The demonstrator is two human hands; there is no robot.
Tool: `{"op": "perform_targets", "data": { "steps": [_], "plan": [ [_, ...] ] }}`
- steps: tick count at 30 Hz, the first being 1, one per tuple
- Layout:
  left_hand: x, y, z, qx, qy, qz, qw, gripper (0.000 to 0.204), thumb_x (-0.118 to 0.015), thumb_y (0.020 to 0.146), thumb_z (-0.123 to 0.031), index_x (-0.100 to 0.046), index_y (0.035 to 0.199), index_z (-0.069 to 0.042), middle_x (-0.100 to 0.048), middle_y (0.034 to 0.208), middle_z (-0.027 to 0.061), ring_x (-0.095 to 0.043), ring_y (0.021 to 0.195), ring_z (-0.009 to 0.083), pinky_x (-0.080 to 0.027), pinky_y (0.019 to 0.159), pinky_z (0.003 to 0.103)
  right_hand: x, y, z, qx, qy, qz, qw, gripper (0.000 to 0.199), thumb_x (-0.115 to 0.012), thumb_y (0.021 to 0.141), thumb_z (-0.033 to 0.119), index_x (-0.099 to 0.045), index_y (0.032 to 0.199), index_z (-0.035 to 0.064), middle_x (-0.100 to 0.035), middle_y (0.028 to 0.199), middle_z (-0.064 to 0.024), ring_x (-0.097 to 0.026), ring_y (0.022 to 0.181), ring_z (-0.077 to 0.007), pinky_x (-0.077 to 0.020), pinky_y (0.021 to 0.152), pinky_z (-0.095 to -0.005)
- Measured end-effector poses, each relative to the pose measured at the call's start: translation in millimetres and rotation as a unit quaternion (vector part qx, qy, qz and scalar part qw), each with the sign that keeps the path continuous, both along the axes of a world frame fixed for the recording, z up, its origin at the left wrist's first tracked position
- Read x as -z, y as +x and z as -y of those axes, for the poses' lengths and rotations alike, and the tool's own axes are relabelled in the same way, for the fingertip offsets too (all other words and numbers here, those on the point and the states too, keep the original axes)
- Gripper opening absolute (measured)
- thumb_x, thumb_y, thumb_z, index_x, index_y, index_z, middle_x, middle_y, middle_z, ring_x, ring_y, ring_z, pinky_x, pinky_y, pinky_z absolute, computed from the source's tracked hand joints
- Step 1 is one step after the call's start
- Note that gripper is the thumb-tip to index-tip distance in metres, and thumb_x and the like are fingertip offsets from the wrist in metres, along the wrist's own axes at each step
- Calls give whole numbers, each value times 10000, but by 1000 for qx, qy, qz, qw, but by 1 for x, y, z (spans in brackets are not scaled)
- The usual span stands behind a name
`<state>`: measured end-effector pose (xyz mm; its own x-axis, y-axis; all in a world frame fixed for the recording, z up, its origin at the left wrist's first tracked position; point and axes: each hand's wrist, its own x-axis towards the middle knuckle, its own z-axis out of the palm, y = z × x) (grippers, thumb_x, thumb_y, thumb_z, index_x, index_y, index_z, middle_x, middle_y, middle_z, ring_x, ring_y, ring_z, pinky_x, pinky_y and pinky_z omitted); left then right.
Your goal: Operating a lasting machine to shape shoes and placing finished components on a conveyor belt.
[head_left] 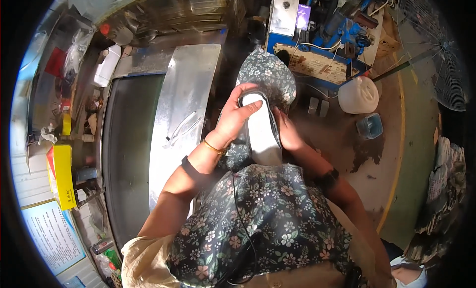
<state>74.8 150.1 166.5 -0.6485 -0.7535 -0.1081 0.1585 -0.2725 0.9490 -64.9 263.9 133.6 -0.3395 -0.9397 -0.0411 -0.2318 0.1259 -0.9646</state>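
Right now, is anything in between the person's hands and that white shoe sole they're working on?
No, nothing visible. The left hand lies directly on the toe end of the white shoe sole, fingers curled over its top, and the right hand presses against its right edge. The sole rests above the person's flowered apron.

The shoe sole (261, 129) sits on the lap between the left hand (234, 117) and right hand (287, 131). Metal worktop (181, 104) is just left, and the jug (358, 94) and small tub (370, 126) are on the floor (367, 174) to the right, with the fan (436, 45) further right.
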Motion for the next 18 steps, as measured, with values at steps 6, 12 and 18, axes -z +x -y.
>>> {"op": "perform_targets", "data": {
  "steps": [6,12,18],
  "plan": [
    [26,-14,16,16,8,28,999,417,-655,894,-27,-511,1284,-54,-615,1067,19,-572,977,103,-477,864,254,-18,-1,17,-40,88,-256,962,420,-363,1043,279,-608,910,-34,-668,816,-231,-661,781,-408,-524,717,-479],
    [30,-27,37,17,-42,124,991,413,-667,896,-46,-498,1272,-35,-643,997,46,-608,837,107,-511,736,245,4,-5,24,-20,-47,-506,861,198,-518,958,190,-585,908,11,-673,950,-209,-671,647,-299,-548,551,-415],
    [6,-8,24,7,202,-83,976,476,-586,969,-277,-488,1366,-35,-618,1229,84,-578,1119,181,-444,1007,337,28,5,-6,-54,-11,156,986,578,-438,1047,282,-242,1542,58,-518,1399,-151,-609,1145,-258,-458,959,-336]
  ]
}}
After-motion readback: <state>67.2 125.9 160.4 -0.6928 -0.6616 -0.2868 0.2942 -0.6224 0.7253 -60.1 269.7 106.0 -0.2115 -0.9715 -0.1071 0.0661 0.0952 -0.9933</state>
